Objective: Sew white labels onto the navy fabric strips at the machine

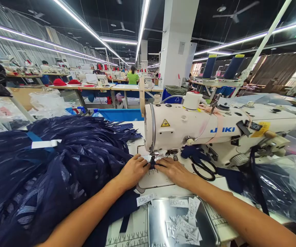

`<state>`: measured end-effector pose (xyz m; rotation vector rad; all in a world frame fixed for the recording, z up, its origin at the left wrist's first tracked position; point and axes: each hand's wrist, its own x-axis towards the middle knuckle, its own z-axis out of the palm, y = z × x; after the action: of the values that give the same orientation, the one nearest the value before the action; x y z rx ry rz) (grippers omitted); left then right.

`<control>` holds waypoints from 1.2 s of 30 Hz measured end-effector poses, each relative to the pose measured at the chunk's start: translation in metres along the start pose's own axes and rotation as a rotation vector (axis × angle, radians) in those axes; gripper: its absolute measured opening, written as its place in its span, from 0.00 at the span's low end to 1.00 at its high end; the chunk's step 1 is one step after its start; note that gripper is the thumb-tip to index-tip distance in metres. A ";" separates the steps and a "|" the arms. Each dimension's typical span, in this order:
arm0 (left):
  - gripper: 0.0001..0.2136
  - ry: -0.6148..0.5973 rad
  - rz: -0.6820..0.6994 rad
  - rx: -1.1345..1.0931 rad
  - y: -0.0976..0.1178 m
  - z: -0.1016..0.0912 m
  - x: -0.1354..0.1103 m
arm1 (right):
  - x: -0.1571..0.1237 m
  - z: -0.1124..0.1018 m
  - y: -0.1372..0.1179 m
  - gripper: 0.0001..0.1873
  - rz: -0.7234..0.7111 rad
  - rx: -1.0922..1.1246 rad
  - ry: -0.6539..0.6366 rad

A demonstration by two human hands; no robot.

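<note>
A: Where is the cloth (152, 165)?

B: At the foot (152, 158) of the machine (201, 123), a small dark-blue bit, mostly covered by fingers.

A: And the grip?

B: The left grip (135, 172) comes at it from one side, the right grip (175, 171) from the other, fingertips close together at the cloth. Whether they pinch it or only press it down, I cannot tell.

A: How would it handle?

B: Light and soft, I'd judge, with little stiffness of its own. It should crease or skew easily but hardly break. If it matches the pile (86, 151) on the left, it may be a bit slippery too.

A: Best hold?

B: Along its two side edges, fingers flat, tips clear of the foot. Light, even pressure should suit it; tugging from one side could twist it.

A: Anything close by?

B: Scissors (204, 171) beyond the right grip, and a tray (153, 223) of labels (189, 228) nearer the body.
</note>
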<state>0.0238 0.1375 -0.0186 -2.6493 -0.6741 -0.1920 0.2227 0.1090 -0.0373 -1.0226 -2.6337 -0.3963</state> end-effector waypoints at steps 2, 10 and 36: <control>0.08 -0.011 0.006 0.008 -0.001 0.000 0.001 | 0.000 0.002 0.000 0.13 0.000 -0.012 0.015; 0.08 -0.005 0.027 -0.003 -0.007 0.005 0.002 | 0.001 0.001 0.000 0.12 0.001 -0.027 0.056; 0.09 -0.033 0.059 0.034 -0.009 0.004 0.005 | 0.001 0.008 0.000 0.17 0.062 0.099 0.053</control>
<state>0.0237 0.1486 -0.0183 -2.6410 -0.6032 -0.1190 0.2204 0.1128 -0.0442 -1.0441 -2.5407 -0.2721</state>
